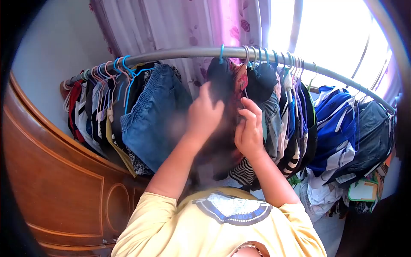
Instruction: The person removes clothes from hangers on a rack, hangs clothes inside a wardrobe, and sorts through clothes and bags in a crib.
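My left hand [206, 112] is raised at a dark garment [221, 79] that hangs from a blue hanger on the grey rail [184, 52]. Its fingers are blurred and partly hidden against the dark cloth. To the right, my right hand [249, 128] is beside a red patterned garment [240, 79], with its fingers curled and slightly apart. What, if anything, lies between those fingers is too small to make out. Denim clothing [150, 113] hangs left of my left hand, and a black garment [262, 81] hangs just above my right hand.
Many clothes on hangers fill both ends of the rail, with a blue and white jacket [336, 124] at right. Behind are a curtain [171, 25] and a bright window. A wooden panel [64, 184] stands at lower left. White cloth [319, 197] lies below, at right.
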The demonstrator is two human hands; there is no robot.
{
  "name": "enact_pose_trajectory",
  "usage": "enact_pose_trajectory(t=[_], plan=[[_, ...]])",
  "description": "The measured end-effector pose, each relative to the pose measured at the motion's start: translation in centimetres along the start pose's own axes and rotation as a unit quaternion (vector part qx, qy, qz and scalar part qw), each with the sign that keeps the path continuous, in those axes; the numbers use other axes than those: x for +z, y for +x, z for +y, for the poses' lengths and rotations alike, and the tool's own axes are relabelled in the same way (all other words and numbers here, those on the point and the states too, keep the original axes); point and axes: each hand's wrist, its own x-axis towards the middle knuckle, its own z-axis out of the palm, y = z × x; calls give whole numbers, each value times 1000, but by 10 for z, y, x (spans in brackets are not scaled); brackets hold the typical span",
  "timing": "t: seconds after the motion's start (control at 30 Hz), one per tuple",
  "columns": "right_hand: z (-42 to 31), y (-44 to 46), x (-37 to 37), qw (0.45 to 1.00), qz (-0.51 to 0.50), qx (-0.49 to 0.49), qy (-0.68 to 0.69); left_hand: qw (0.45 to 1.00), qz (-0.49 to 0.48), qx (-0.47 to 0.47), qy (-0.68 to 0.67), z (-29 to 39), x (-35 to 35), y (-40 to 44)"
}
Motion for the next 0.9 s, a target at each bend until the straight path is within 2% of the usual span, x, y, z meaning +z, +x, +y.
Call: enact_pose_trajectory(t=[0.03, 0.1, 0.17, 0.3, 0.5, 0.57, 0.6, 0.63, 0.77, 0.87, 0.9], plan=[[0, 1, 0, 1000, -2, -3, -7, 999, 23, 24, -13, -9, -3, 1], [2, 1, -1, 1000, -7, -7, -21, 999, 38, -21, 24, -24, -14, 3], [3, 2, -2, 999, -15, -11, -27, 996, 56, -13, 65, -38, -31, 3], [0, 2, -2, 999, -37, 14, -26, 991, 104, 47, 72, -64, -62, 7], [4, -1, 2, 999, -37, -5, -35, 982, 134, 35, 128, -108, -114, 17], [2, 1, 1, 998, -35, -16, -42, 983, 117, -26, 138, -109, -133, 18], [1, 2, 0, 999, -36, -11, -38, 977, 149, 7, 151, -122, -138, 21], [-1, 3, -1, 999, -32, -9, -31, 976, 140, -27, 166, -124, -147, 22], [-4, 8, -7, 1000, -13, 22, 6, 972, 139, -54, 181, -145, -163, 28], [-13, 12, -23, 999, 7, 25, -37, 966, 143, -48, 211, -148, -160, 27], [-17, 13, -29, 998, 15, 19, -64, 958, 159, -18, 239, -141, -158, 23]])
